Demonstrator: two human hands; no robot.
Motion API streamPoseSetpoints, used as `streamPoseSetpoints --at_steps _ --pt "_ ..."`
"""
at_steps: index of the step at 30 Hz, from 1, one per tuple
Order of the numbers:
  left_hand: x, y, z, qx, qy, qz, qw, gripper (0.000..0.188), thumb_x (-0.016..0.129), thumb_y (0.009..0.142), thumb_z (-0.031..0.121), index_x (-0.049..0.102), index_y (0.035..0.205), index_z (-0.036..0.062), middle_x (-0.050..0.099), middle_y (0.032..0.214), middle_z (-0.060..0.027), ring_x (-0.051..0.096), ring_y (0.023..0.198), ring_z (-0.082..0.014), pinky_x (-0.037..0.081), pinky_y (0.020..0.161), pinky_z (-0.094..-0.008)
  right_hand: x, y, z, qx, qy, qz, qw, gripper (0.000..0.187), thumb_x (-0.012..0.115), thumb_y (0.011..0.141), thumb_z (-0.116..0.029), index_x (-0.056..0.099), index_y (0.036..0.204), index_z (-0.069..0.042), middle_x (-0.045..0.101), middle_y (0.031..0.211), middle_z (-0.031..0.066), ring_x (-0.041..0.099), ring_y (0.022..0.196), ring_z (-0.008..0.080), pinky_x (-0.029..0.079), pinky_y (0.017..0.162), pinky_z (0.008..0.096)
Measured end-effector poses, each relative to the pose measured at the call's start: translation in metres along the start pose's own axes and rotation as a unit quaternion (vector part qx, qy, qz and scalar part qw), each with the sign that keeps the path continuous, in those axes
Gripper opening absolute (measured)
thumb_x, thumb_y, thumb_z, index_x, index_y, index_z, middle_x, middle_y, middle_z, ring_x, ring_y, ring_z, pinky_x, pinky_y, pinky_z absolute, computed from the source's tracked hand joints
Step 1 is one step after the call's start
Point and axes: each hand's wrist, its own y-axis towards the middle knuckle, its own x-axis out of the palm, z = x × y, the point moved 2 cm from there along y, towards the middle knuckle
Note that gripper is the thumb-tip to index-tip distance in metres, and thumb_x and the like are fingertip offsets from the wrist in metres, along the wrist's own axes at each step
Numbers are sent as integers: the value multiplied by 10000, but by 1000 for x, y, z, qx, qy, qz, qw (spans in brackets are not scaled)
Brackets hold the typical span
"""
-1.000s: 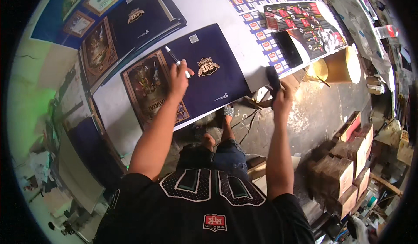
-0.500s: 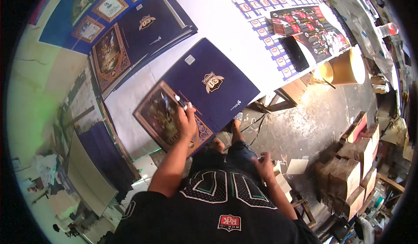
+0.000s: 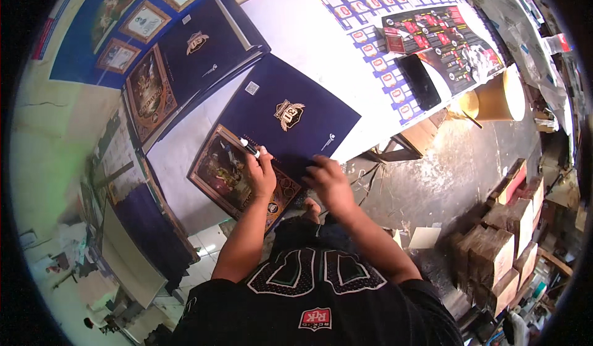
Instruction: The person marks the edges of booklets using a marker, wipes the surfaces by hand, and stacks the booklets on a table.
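Note:
A large dark blue printed cover lies flat at the table's near edge. It has a gold emblem, a small square code and a brown-framed picture panel on its left part. My left hand is above that panel, closed around a slim white marker with a dark band. The marker points up and to the left. My right hand is at the cover's near right edge, slightly blurred, its fingers apart with nothing seen in them. Whether it touches the cover I cannot tell.
A stack of similar blue covers sits at the upper left, beside a blue poster. Sheets of printed labels, a dark leaflet and a black phone lie on the right. Cardboard boxes stand on the floor.
My right hand has come up from beside my lap to the cover's near right edge. My left hand keeps the marker over the picture panel. The view has shifted slightly.

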Motion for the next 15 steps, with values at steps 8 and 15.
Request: streamPoseSetpoints --at_steps 8,15 --pt "1 3 9 -13 13 26 999 226 487 1042 230 509 1020 6 606 803 -61 570 757 -162 451 714 -329 -55 81 98 43 -223 154 962 210 670 800 -82 692 1008 -83 639 1048 127 582 962 330 490 797 426" --pt "0 -2 11 -14 34 31 999 229 483 1042 222 512 1013 -3 598 791 -71 574 762 -173 457 730 -336 -34 38 79 72 -146 25 986 231 702 797 -169 711 1023 -123 622 1131 75 570 966 303 459 787 443"
